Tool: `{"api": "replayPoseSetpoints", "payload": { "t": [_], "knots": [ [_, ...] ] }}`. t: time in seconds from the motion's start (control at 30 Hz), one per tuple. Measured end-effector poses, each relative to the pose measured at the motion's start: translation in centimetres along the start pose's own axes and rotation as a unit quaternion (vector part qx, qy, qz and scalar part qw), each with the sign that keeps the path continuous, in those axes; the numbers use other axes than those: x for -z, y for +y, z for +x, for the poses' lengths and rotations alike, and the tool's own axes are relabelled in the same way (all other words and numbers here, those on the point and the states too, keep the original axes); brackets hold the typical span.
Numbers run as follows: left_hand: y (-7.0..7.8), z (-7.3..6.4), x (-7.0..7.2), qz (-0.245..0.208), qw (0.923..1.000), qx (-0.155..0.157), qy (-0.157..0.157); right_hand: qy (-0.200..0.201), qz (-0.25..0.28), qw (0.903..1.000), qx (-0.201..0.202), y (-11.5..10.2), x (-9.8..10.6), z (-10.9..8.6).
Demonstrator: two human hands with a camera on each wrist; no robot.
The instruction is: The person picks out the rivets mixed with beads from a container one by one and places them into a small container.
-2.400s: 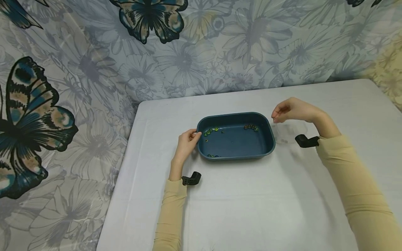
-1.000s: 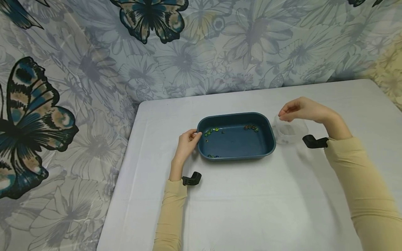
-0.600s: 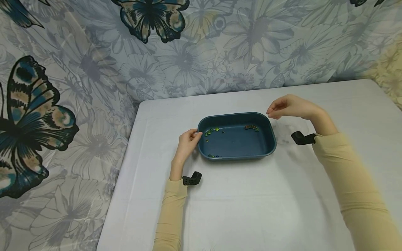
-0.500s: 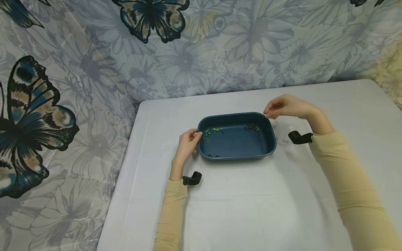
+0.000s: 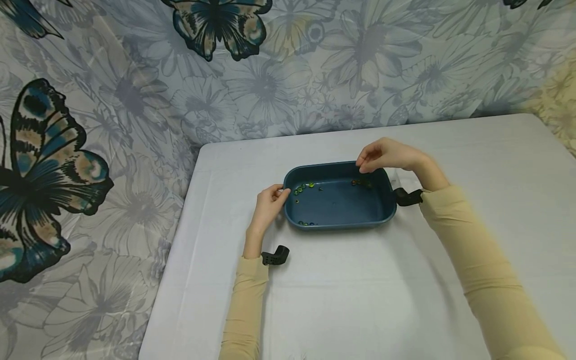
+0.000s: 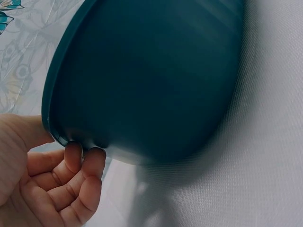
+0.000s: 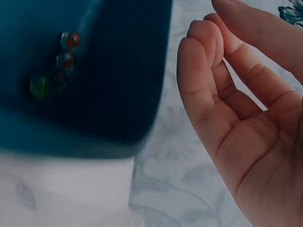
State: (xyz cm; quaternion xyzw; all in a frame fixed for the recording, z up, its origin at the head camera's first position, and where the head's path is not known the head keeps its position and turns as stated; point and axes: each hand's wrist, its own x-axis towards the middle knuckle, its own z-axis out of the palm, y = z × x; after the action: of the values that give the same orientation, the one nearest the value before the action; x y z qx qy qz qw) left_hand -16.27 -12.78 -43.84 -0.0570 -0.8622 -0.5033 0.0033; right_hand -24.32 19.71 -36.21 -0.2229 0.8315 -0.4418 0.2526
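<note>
A dark blue rectangular tray (image 5: pixel 334 205) on the white table holds several small glass marbles. Green ones (image 5: pixel 299 190) lie along its left side, and a few reddish and green marbles (image 7: pixel 68 60) gather by the wall beneath my right hand. My left hand (image 5: pixel 266 207) pinches the tray's left rim, thumb on top and fingertips (image 6: pixel 94 161) under the lip. Above the far right part of the tray hovers my right hand (image 5: pixel 389 154). Its fingers are loosely bent, and I see nothing between them in the right wrist view.
A clear plastic container (image 5: pixel 393 177) stands just right of the tray, mostly hidden behind the right wrist and its black camera (image 5: pixel 407 197). White cloth covers the table (image 5: pixel 333 295). Behind it hangs a floral butterfly-patterned cloth (image 5: pixel 265 90).
My right hand was over the clear container a second ago and has moved left, to above the tray's far right part. The left hand keeps its hold on the rim.
</note>
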Motion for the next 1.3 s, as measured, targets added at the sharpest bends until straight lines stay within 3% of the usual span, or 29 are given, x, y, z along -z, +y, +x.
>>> {"api": "replayPoseSetpoints", "payload": {
  "t": [0.33, 0.63, 0.97, 1.3],
  "knots": [
    [0.1, 0.1, 0.1, 0.0, 1.0, 0.0, -0.003, -0.039, 0.023, 0.9988, 0.019, -0.2, -1.8, 2.2],
    [0.2, 0.0, 0.1, -0.003, 1.0, 0.002, -0.002, -0.048, 0.024, 0.9984, 0.017, -0.4, -3.6, 3.9],
    [0.0, 0.1, 0.1, -0.003, 1.0, -0.002, -0.001, -0.054, -0.007, 0.9984, 0.012, -0.6, -5.1, 4.8],
    [-0.1, 0.1, 0.1, 0.0, 1.0, 0.0, -0.001, -0.053, -0.048, 0.9966, 0.042, -0.4, -6.3, 5.1]
  ]
}}
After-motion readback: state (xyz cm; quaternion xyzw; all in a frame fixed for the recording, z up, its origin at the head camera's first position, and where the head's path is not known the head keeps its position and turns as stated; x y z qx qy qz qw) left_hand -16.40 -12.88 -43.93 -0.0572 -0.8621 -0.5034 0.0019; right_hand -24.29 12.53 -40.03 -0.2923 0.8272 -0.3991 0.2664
